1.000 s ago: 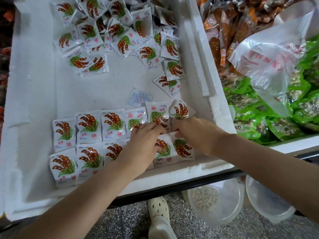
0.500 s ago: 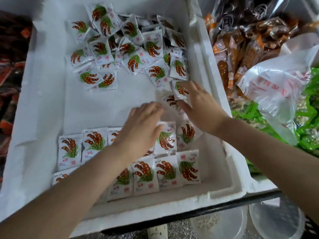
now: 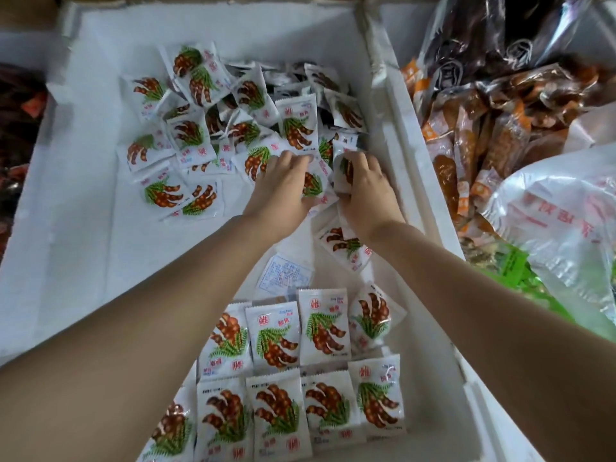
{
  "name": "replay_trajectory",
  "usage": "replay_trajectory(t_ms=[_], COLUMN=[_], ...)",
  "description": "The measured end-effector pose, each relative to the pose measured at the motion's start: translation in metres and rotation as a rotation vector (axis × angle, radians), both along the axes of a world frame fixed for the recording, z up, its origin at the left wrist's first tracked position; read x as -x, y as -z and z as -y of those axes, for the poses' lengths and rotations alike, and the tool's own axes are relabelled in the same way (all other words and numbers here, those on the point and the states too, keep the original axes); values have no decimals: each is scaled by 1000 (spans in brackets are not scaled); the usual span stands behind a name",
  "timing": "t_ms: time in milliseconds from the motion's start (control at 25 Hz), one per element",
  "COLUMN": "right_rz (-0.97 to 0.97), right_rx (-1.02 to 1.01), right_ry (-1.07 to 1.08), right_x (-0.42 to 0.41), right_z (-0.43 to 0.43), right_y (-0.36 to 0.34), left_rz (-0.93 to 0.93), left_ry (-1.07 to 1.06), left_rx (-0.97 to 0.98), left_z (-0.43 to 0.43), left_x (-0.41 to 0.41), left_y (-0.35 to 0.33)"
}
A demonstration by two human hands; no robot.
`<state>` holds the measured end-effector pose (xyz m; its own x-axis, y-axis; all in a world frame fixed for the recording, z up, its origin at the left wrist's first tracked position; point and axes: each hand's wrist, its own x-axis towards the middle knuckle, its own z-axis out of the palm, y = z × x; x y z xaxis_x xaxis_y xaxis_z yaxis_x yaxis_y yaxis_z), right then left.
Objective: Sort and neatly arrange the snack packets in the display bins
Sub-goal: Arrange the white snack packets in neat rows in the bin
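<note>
White foam walls enclosed the display bin [image 3: 393,105], seen from the head camera. At its far right, the right hand [image 3: 366,191] had its fingers curled round a single tamarind packet [image 3: 340,176], held on edge at the fringe of the loose heap [image 3: 233,121]. The left hand [image 3: 281,185] lay just beside it, fingers bent down onto flat-lying packets. Whether it pinched one could not be told.

Behind and to the left of both hands, the heap remained unsorted, its packets overlapping, tilted and turned at all angles. Between the forearms lay a stray packet [image 3: 346,248] and a face-down packet [image 3: 283,276] showing only blue print, both outside any row. Nearest the camera, two arranged rows [image 3: 300,378] stood side by side, print uppermost, their left ends hidden under the left forearm.

Judged from this layout, sorting was under way but well short of done — two rows laid, the larger share of packets still heaped, and much bare bin floor unfilled.

To the right, neighbouring bins held orange-brown snack packs [image 3: 483,145], green packs [image 3: 510,265] and a white plastic bag [image 3: 560,211], none being handled.
</note>
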<state>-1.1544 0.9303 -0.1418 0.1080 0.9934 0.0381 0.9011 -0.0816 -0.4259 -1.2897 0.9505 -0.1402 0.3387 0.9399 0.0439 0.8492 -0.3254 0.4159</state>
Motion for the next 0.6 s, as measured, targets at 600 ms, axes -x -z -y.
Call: replay_trajectory(t_ms=[600], right_rz=[-288], right_rx=[-275], right_ry=[-91], right_x=[7], right_z=[54], right_y=[-36], left_rz=[872], left_ry=[-485], left_rx=[546], left_z=[60], left_x=[35], left_y=[-14])
